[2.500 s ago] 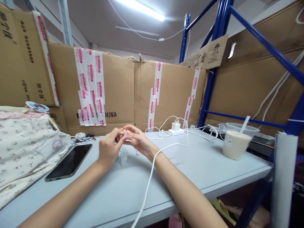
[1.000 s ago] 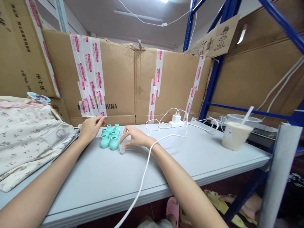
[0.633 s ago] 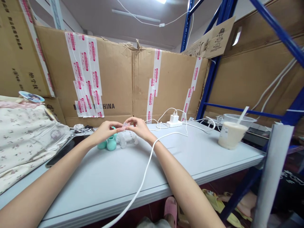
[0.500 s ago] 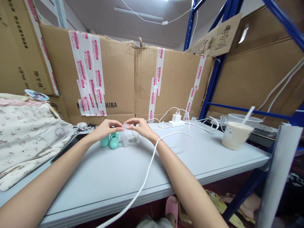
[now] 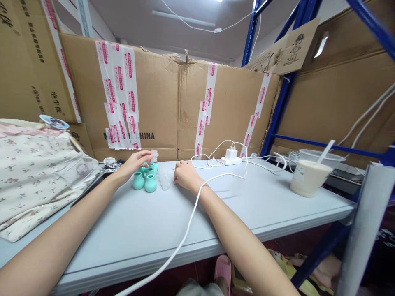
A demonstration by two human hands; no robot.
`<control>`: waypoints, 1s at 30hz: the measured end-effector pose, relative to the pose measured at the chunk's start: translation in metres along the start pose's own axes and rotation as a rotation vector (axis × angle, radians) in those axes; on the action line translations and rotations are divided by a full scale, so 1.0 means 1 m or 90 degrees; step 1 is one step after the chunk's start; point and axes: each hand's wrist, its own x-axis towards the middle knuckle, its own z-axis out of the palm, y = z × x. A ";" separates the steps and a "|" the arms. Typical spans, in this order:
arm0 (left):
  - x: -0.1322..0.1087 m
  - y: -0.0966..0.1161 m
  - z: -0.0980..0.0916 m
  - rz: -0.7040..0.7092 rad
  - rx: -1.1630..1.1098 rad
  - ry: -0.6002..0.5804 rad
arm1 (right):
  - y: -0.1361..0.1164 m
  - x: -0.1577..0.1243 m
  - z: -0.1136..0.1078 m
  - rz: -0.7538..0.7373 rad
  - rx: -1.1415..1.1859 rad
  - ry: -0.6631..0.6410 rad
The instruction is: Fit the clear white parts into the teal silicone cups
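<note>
Left grip [image 5: 133, 165] pinching one clear piece [image 5: 154, 154]; right grip [image 5: 187, 176] unclear; two teal pots [image 5: 150, 184] foremost.

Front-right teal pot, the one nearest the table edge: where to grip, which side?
Probably the neck of the teal pot, pinched from the near side and above: it stands upright, neck narrower than its round belly. Other pots crowd its left and far side; clear pieces its right.

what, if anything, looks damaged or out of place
The brown cardboard panel behind the flat grey table has a torn top edge. A long white cable passes in front of the wrist of the bare right hand and might snag.
</note>
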 end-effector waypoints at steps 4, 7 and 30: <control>-0.003 0.004 0.003 -0.011 -0.027 -0.009 | -0.002 -0.001 -0.001 0.002 0.005 0.001; -0.006 0.007 0.006 -0.006 -0.061 -0.022 | 0.003 -0.001 -0.003 0.007 0.039 0.050; -0.015 0.017 0.024 0.002 -0.135 -0.148 | -0.009 -0.003 -0.029 0.015 0.285 0.481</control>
